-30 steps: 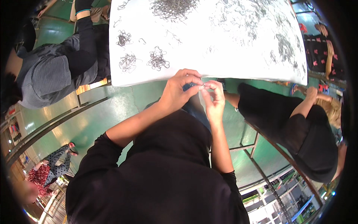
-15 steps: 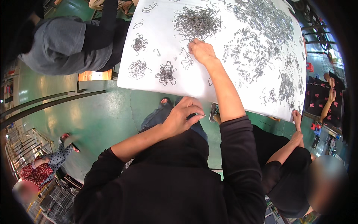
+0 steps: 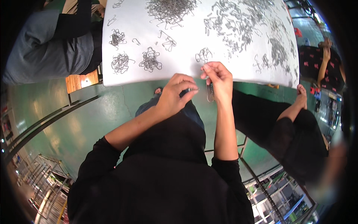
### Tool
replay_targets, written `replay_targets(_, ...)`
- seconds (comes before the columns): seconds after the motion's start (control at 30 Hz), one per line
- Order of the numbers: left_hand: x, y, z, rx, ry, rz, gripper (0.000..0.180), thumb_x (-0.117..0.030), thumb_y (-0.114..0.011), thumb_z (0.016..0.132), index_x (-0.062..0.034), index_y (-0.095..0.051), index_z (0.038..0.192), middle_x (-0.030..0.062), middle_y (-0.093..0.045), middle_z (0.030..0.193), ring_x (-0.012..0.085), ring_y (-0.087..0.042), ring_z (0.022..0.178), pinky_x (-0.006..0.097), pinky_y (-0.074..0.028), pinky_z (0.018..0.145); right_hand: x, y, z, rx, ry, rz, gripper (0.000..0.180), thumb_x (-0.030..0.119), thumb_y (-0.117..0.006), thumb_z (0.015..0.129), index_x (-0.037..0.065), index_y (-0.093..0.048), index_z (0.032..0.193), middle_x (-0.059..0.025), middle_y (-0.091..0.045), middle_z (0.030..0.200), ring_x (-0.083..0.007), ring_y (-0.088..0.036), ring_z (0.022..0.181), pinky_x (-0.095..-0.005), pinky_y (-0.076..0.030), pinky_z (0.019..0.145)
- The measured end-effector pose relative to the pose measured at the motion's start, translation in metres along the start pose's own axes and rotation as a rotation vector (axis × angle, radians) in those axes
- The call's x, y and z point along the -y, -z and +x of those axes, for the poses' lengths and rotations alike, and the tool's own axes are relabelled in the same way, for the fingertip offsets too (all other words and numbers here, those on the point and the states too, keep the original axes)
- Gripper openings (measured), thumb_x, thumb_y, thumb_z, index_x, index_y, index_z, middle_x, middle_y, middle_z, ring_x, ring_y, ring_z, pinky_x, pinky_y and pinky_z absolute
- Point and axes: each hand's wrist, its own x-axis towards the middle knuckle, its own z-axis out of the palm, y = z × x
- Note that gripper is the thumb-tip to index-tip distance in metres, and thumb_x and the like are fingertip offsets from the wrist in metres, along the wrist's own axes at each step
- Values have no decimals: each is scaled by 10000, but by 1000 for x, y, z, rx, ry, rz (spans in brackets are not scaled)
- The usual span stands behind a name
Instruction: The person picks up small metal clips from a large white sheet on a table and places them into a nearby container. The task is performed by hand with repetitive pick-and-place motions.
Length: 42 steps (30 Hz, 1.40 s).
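Observation:
Above the near edge of the white table (image 3: 179, 71), my left hand (image 3: 174, 96) is curled, thumb and forefinger pinching a small dark metal piece (image 3: 192, 89), mostly hidden. My right hand (image 3: 220, 79) is close beside it with its fingertips pinched together. A thin bent wire hook seems to be in that pinch, though most of it is covered. Just beyond the right fingers lies a small cluster of wire hooks (image 3: 203, 55). Farther off is a large heap of wire hooks (image 3: 171, 11). Smaller tangled piles (image 3: 150, 59) sit to the left.
Many short metal clips (image 3: 233, 28) spread over the table's right half. A person in grey (image 3: 33, 48) sits at the left by a wooden stool (image 3: 82, 82). At the right, another person's hand (image 3: 301, 98) touches the table corner. Metal racks (image 3: 48, 179) stand lower left.
My right hand has come back from the edge of the large hook heap to beside my left hand. The view has shifted, and a small hook cluster now shows near the table edge.

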Motion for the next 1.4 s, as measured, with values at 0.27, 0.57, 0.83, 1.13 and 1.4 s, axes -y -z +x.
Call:
replay_targets(0.27, -6, -2, 4, 65, -13, -34, 145, -21, -709, 773, -40, -697, 916, 70, -619, 994, 208, -584, 935, 313, -480, 788, -4, -12, -76, -229, 69, 209, 49, 90, -694, 852, 46, -679, 867, -38, -617, 1062, -76, -466, 735, -232, -383, 670)
replay_targets(0.57, -10, -10, 10, 25, 31, -29, 131, -42, -725, 762, -61, -704, 889, 58, -619, 957, 202, -584, 896, 318, -472, 761, -12, -26, -75, -451, 183, 62, 80, 65, -684, 867, 2, -635, 866, -57, -560, 1029, -120, -543, 930, -240, -481, 757)
replay_targets(0.83, -2, -22, 20, 32, -129, 42, 161, -64, -714, 771, -78, -695, 931, 71, -627, 973, 229, -579, 922, 351, -461, 803, -24, -25, -70, -502, 486, -28, 73, 3, -639, 867, 27, -586, 911, -85, -485, 1056, -163, -526, 927, -292, -451, 845)
replay_targets(1.13, 106, -40, 160, -23, 46, 546, 217, -240, -675, 852, -77, -680, 995, 101, -645, 969, 273, -578, 940, 402, -450, 816, -24, 1, -70, -438, 481, -188, 108, -23, -661, 831, 26, -588, 895, -94, -511, 1017, -148, -512, 848, -263, -437, 770)
replay_targets(1.4, 124, -74, 202, 35, 279, 794, 195, -272, -676, 844, -104, -661, 942, 57, -618, 977, 243, -552, 984, 446, -409, 822, -25, 11, -61, -376, 473, -240, 96, -9, -683, 817, 21, -608, 871, -90, -533, 1000, -141, -515, 805, -253, -448, 725)
